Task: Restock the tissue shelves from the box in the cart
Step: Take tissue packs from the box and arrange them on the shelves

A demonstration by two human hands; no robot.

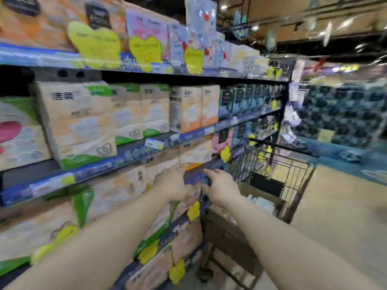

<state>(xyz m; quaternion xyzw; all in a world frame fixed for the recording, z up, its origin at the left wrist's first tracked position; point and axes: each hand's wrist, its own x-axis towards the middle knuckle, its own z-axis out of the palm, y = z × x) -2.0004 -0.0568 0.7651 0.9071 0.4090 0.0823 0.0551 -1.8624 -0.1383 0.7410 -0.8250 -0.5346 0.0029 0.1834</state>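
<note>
Tissue shelves (146, 150): blue-edged racks filling the left side, running from near left to far centre. The view is blurred by motion.

Upper shelf: orange, pink and pale blue packs, with yellow heart-shaped tags (94, 43) hanging from the edge.

Middle shelf: beige tissue packs with green corners (83, 122) at left, orange-marked packs at centre, dark blue packs (234, 101) farther right.

Lower shelves: more beige and green packs, with small yellow tags (193, 211) along the rails.

Left hand (171, 184): reaching forward at the edge of a lower shelf, back of the hand towards the camera. The fingertips are lost against the packs, so whether the grip is released or grasping a pack cannot be told.

Right hand (222, 188): just right of the left hand, near the same shelf edge, fingers spread and fairly straight; grip released, holding nothing.

Cart (289, 174): wire shopping cart, right of the shelves and beyond the right hand.

Box (261, 203): brown cardboard, open-topped, sitting in the cart, with pale contents inside, too blurred to identify.

Far right: a stacked display of dark blue packs (343, 114) standing on the tan floor (339, 216).
</note>
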